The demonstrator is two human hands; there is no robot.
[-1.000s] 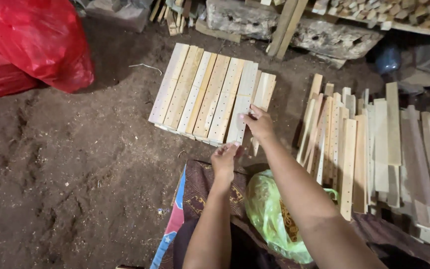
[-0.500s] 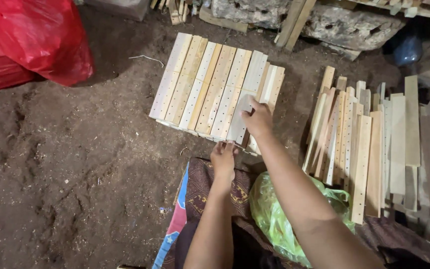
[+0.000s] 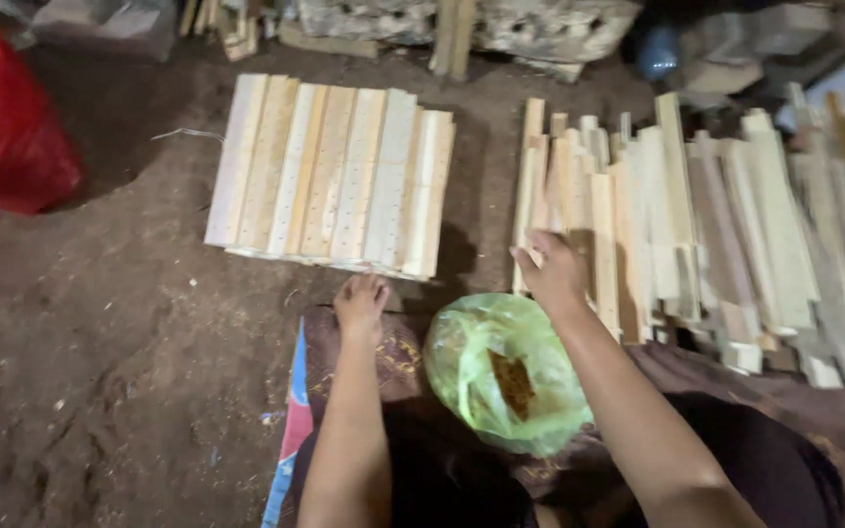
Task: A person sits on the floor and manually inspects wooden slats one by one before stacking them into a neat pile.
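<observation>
A flat row of pale wooden slats with small holes (image 3: 330,176) lies on the dirt floor ahead of me. My left hand (image 3: 360,301) rests palm down at the near edge of that row, fingers spread, holding nothing. My right hand (image 3: 550,270) has its fingers curled on the near end of a slat in the loose pile of slats (image 3: 696,215) to the right. A green plastic bag (image 3: 506,372) with something brown inside sits in my lap between my arms.
A red plastic sack (image 3: 7,147) sits at the far left. Rough stone blocks and wood scraps (image 3: 462,24) line the back. A patterned cloth (image 3: 300,411) covers my knees. Bare dirt floor (image 3: 110,372) spreads to the left.
My right hand left the right end of the laid row and moved right to the loose pile. The view shifted rightward. My left hand stayed at the row's near edge.
</observation>
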